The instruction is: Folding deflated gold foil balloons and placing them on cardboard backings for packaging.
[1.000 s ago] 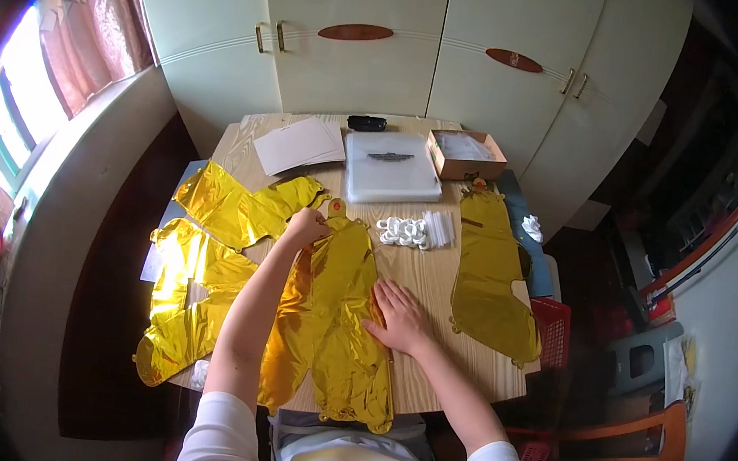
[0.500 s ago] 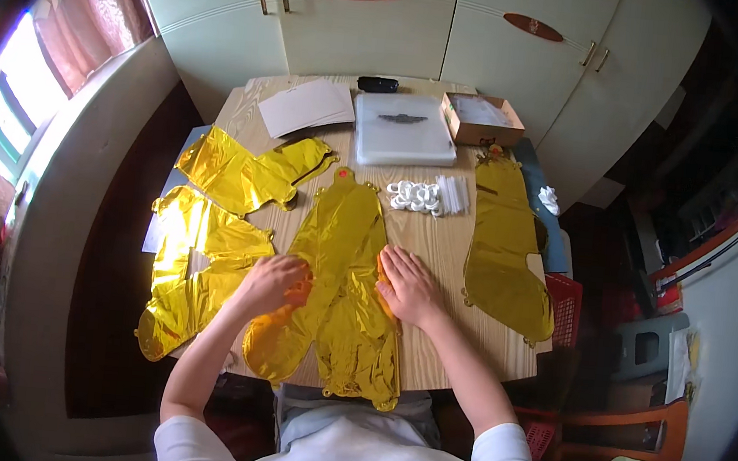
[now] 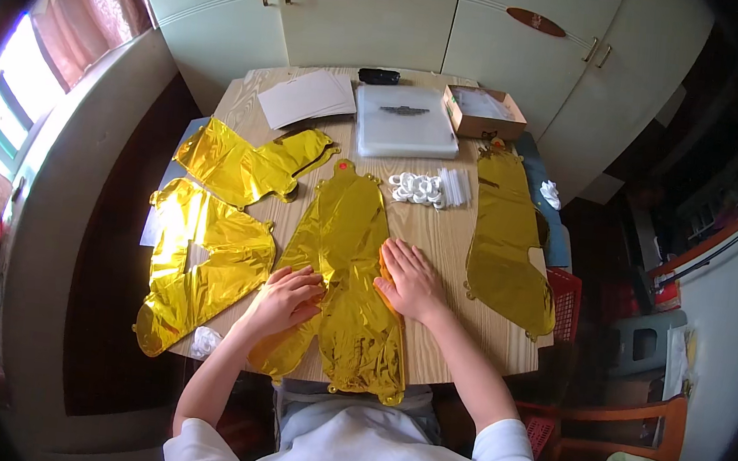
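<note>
A flat, uninflated gold foil balloon (image 3: 345, 255) lies lengthwise before me, its near end split into two legs. My left hand (image 3: 287, 298) rests palm down on the left leg, fingers stretched toward the balloon's middle and slightly bent. On the opposite edge my right hand (image 3: 411, 278) lies flat, with its fingers extended and pointing away from me. Both palms press on the foil, and neither hand grips anything. Wrinkles run across the right leg near the table's front edge.
More flat gold balloons lie at the left (image 3: 209, 252), the far left (image 3: 243, 162) and the right (image 3: 513, 243). White ribbon rolls (image 3: 416, 189), clear straws (image 3: 454, 188), a stack of clear bags (image 3: 406, 128), grey cards (image 3: 307, 100) and an open box (image 3: 484, 113) stand beyond.
My left hand has slid inward and a little nearer to me over the left leg, its fingers straighter. A white crumpled piece now shows beside my left forearm. The right hand has barely moved.
</note>
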Available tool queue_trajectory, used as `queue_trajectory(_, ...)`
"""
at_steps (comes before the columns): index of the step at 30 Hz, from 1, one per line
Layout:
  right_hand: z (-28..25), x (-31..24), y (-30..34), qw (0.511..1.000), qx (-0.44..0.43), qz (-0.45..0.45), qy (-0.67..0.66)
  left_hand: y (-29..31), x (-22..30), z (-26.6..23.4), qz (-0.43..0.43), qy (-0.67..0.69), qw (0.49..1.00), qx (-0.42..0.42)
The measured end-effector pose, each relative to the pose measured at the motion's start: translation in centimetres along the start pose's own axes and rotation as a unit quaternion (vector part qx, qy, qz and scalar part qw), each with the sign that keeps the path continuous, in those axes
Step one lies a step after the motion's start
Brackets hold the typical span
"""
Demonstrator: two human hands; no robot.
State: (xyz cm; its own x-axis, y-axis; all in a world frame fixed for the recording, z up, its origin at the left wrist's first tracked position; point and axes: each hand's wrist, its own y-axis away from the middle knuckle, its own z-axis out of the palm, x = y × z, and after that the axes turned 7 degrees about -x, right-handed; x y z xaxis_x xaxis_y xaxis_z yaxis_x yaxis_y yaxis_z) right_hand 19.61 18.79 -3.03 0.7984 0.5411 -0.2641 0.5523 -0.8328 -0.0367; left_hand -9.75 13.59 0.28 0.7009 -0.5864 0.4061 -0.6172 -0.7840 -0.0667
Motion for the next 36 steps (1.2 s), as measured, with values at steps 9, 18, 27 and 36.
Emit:
queue_trajectory(9, 0.3, -0.1, -0.1, 1.000, -0.016, 0.004, 0.014, -0.3, 0.1, 0.5, -0.004, 0.024, 1.000, 0.002)
queue_trajectory(18, 0.0, 0.0, 0.0, 1.000, 0.006, -0.001, -0.015, 0.2, 1.4, -0.5, -0.037, 0.008, 0.999, 0.008)
queue_trajectory(27, -0.3, 0.1, 0.4, 0.999, 0.006, -0.022, -0.036, -2.9, 0.7, -0.3, -0.047, -0.086, 0.994, -0.043)
queue_trajectory(36, 0.2, 0.0, 0.4, 0.999, -0.014, -0.031, 0.005, -3.4, 0.2, 1.4, -0.057, -0.069, 0.995, -0.036)
